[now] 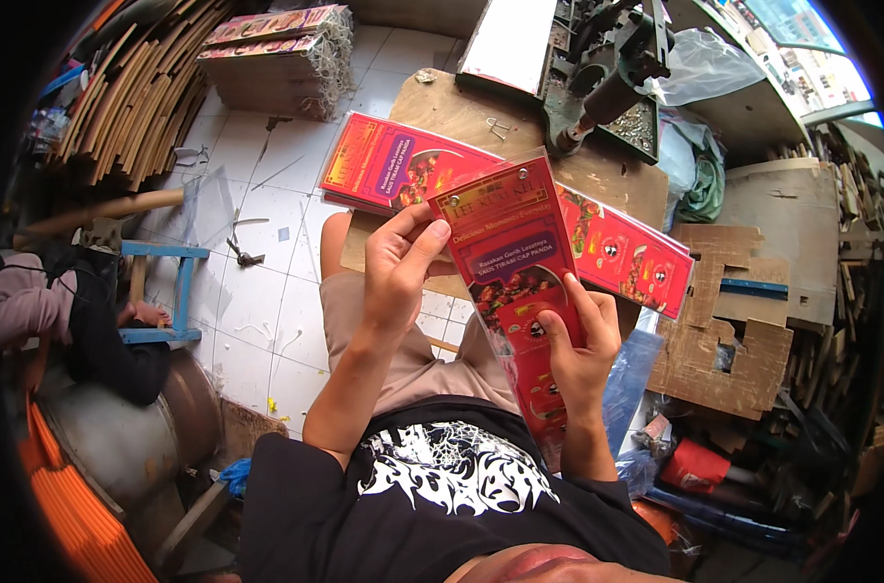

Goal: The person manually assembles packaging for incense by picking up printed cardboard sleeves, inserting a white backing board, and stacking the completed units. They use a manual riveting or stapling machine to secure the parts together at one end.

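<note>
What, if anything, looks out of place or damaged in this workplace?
Yellow scraps lie loose on the tiled floor at left, like litter. The brown cardboard at right has ragged openings, perhaps torn or cut. The held red strip shows no clear damage.

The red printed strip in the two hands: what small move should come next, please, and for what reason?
Perhaps lower the red printed strip flat onto the similar red strips lying on the wooden board: metal eyelets show at both its top corners, and the left hand and right hand grip opposite edges, so it should stay steady.
</note>
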Tool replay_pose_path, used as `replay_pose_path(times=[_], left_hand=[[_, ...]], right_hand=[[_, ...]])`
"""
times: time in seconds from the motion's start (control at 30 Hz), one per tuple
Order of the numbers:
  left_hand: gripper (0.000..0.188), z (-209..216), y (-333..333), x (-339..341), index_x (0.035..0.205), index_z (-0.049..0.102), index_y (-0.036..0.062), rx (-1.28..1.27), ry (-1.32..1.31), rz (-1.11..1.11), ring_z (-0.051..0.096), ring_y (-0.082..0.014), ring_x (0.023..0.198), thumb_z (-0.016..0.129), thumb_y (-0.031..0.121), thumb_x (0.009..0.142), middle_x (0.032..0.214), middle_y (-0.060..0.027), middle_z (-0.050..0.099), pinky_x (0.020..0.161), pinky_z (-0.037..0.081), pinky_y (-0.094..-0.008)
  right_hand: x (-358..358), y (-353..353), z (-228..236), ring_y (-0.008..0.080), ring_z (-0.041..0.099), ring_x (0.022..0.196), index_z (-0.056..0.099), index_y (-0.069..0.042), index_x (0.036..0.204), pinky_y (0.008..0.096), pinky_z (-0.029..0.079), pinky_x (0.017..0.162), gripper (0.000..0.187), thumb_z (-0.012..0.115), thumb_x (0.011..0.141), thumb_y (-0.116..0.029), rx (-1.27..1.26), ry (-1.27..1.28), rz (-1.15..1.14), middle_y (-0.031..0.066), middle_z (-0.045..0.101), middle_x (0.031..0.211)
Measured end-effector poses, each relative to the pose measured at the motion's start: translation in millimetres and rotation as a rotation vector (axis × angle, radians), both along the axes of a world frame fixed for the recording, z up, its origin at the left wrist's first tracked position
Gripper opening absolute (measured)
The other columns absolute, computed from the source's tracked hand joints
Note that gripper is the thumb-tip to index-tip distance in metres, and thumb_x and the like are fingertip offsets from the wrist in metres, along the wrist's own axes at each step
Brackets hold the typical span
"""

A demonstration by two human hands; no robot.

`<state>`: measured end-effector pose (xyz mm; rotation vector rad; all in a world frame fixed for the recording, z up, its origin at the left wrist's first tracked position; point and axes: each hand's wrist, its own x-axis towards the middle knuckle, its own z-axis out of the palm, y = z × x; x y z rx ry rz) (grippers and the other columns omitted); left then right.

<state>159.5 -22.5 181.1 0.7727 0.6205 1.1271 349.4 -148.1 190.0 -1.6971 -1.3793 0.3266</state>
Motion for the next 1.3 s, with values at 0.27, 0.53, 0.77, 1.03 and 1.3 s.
replay_pose_path(times=[0.27,0.53,0.77,1.03,1.3], left_hand=[[0.025,6,6,-1,0.117,0.06,-0.0059,0.011,0.082,0.055,0.07,-0.0152,0.083,0.058,0.009,0.097,0.101,-0.0117,0.07,0.071,0.063,-0.0311],[0.025,-1,8,-5,0.113,0.062,-0.0069,0.025,0.145,0.063,0.07,-0.0144,0.081,0.06,0.012,0.097,0.097,-0.0111,0.07,0.068,0.063,-0.0298],[0.019,-9,4,-41,0.104,0.065,-0.0072,0.0,0.236,0.029,0.067,-0.0116,0.075,0.06,0.01,0.097,0.092,-0.0101,0.07,0.064,0.059,-0.0259],[0.021,-40,-11,-113,0.107,0.06,0.0004,-0.139,0.167,0.299,0.071,-0.0197,0.083,0.062,0.018,0.096,0.102,-0.0132,0.071,0.07,0.06,-0.032],[0.033,-44,4,-163,0.121,0.058,-0.0025,-0.13,0.078,0.397,0.069,-0.0224,0.101,0.06,0.02,0.098,0.117,-0.0157,0.066,0.084,0.06,-0.036]], right_hand=[[-5,-1,-2,0.0185,0.055,0.079,0.067,-0.007,0.124,0.0297,0.047,0.071,0.051,0.081,0.075,-0.005,-0.024,0.031,-0.019,0.0079,0.056,0.091],[-9,-2,-3,0.0195,0.054,0.079,0.068,-0.007,0.123,0.0311,0.047,0.07,0.05,0.082,0.075,-0.005,-0.024,0.047,-0.021,0.0083,0.055,0.089],[-16,-5,1,0.0224,0.06,0.081,0.065,-0.006,0.126,0.0314,0.049,0.072,0.051,0.078,0.077,-0.002,-0.065,0.123,0.09,0.0133,0.061,0.097],[42,-35,-4,0.0184,0.063,0.088,0.058,-0.005,0.133,0.0311,0.052,0.079,0.048,0.07,0.086,-0.004,-0.179,0.172,-0.145,0.0118,0.065,0.104],[151,-94,9,0.0285,0.06,0.113,0.058,-0.004,0.132,0.0381,0.044,0.099,0.042,0.061,0.096,-0.026,-0.253,-0.302,-0.558,0.0173,0.064,0.121]])
